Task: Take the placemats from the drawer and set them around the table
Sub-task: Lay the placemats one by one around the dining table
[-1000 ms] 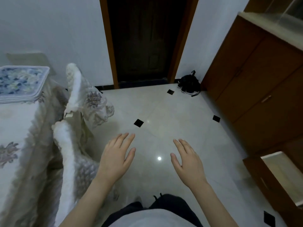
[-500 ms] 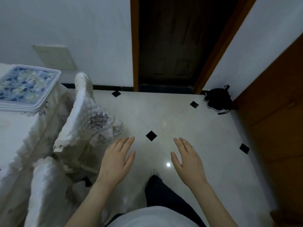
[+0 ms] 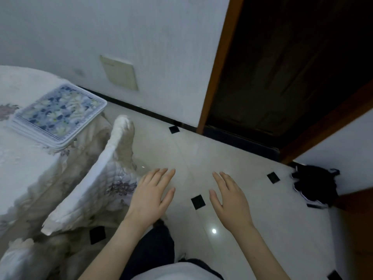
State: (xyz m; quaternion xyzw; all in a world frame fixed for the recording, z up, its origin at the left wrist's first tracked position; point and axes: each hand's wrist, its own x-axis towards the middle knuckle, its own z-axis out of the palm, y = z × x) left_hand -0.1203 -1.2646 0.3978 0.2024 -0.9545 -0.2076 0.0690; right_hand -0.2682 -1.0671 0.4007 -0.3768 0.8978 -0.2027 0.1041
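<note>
Both hands are held out palm-down over the pale tiled floor [image 3: 232, 158], and nothing is gripped by either. The left hand [image 3: 152, 194] is seen with its fingers [image 3: 164, 174] stretched forward and only slightly parted, the thumb set a little apart on the inner side. Its outer edge is seen against the quilted cover of a chair back [image 3: 96, 178]; whether the cover is touched cannot be told. The right hand [image 3: 230, 201] is extended in the same flat way, its fingers [image 3: 224, 178] straight and close together, the thumb angled inward. No object is touched by it, and a clear gap of floor is left between the two hands.

A stack of placemats [image 3: 58, 115], printed with a blue and white floral pattern inside a pale border, is seen lying on the table [image 3: 18, 150] at the left, well apart from both hands. The stack is placed at the table's near corner, and one corner of it juts slightly past the edge. The table is covered by a white embroidered cloth that hangs down in folds beside the chair back.

A dark wooden door [image 3: 286, 63] in an orange-brown frame is seen ahead, and a pair of black shoes [image 3: 314, 184] is seen on the floor at the right.
</note>
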